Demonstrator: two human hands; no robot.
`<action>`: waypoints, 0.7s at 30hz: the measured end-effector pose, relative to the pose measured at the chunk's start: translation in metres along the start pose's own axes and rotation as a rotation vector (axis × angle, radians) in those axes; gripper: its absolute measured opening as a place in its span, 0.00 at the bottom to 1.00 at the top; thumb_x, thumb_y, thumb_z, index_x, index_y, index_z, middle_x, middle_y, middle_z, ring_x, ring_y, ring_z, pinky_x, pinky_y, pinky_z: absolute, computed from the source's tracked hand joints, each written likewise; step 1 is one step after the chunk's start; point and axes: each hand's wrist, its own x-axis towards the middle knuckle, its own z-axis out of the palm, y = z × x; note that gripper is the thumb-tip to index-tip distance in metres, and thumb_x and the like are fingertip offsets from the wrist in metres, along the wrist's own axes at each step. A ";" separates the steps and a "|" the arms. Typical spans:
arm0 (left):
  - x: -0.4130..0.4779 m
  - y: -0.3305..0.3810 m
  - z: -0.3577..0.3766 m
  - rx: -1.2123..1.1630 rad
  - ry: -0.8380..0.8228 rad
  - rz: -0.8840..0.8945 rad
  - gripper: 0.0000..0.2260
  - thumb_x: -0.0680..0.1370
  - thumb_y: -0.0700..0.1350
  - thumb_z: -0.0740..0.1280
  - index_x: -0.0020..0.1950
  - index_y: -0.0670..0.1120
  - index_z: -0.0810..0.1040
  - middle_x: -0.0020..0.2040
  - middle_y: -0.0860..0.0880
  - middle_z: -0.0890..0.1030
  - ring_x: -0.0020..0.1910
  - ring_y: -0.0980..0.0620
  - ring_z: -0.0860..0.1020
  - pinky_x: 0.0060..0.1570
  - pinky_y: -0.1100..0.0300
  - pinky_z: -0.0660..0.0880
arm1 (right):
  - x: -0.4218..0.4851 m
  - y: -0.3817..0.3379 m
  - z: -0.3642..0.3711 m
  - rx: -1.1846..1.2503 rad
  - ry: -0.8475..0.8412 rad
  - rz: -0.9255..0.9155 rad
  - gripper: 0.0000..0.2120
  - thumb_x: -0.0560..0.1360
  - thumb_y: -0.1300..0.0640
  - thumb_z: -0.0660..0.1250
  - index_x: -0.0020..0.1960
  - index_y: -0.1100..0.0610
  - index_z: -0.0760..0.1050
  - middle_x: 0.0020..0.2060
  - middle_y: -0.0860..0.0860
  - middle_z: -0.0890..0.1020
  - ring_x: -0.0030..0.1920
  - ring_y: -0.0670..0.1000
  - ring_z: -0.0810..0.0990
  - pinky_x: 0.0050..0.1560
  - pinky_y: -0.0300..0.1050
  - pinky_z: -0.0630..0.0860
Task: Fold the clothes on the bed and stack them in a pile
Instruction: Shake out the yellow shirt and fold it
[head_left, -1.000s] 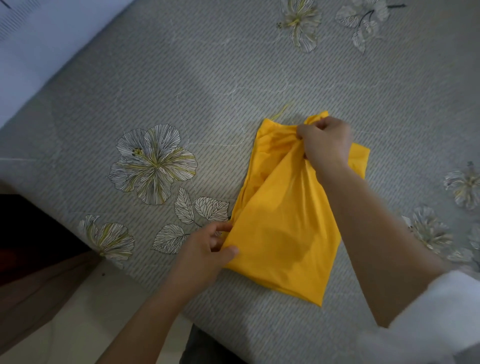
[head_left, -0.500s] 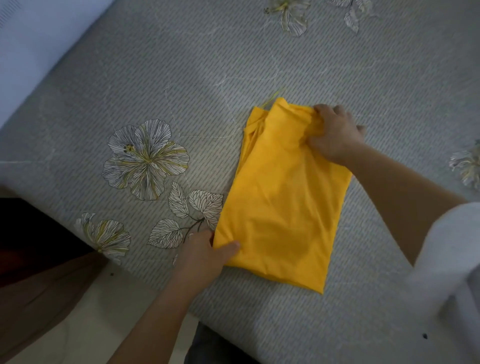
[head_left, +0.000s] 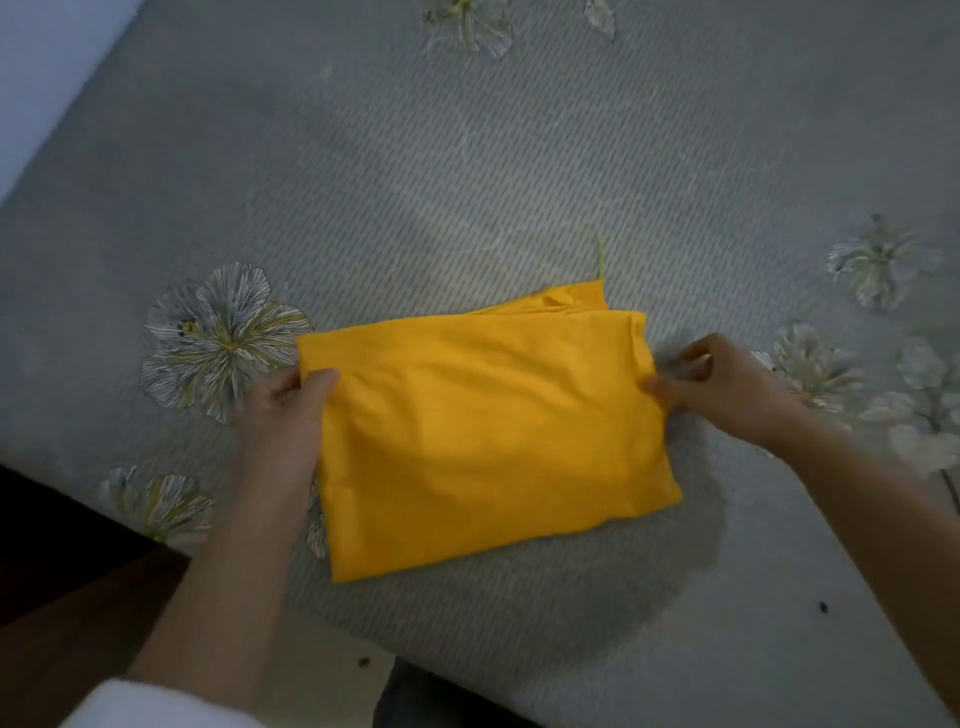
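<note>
Garment (head_left: 483, 441) rotated sideways | left hand (head_left: 291, 415), right hand (head_left: 727, 389) grip ends | underside hidden

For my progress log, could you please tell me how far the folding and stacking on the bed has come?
Done: the yellow garment is folded into a compact rectangle over the bed. In hand: the left grip holds its left edge, the right grip pinches its right edge. Left: it is not yet on a pile; no pile or other clothes are in view.

Your view is dim — a round shadow darkens the bed (head_left: 467, 182) at lower centre, below the cloth (head_left: 483, 431); edges look soft.
</note>
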 end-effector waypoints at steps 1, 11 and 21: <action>-0.004 -0.005 0.002 0.052 0.012 0.012 0.08 0.74 0.54 0.70 0.50 0.53 0.77 0.43 0.55 0.79 0.40 0.55 0.77 0.35 0.57 0.70 | -0.005 0.002 0.004 0.112 0.074 -0.001 0.28 0.67 0.42 0.74 0.58 0.55 0.68 0.45 0.47 0.76 0.43 0.45 0.76 0.36 0.42 0.71; -0.033 -0.047 -0.012 0.516 -0.095 0.113 0.16 0.75 0.50 0.69 0.58 0.43 0.73 0.50 0.48 0.79 0.48 0.45 0.78 0.50 0.46 0.76 | -0.025 -0.024 0.083 0.316 0.280 0.030 0.28 0.69 0.50 0.75 0.63 0.59 0.69 0.48 0.49 0.72 0.49 0.51 0.72 0.44 0.45 0.66; -0.076 0.010 -0.017 0.229 -0.411 -0.067 0.23 0.78 0.42 0.66 0.72 0.48 0.66 0.57 0.48 0.75 0.55 0.43 0.76 0.58 0.41 0.74 | -0.096 -0.025 0.031 0.635 -0.005 0.130 0.22 0.75 0.59 0.68 0.69 0.56 0.71 0.62 0.57 0.77 0.52 0.55 0.75 0.52 0.50 0.70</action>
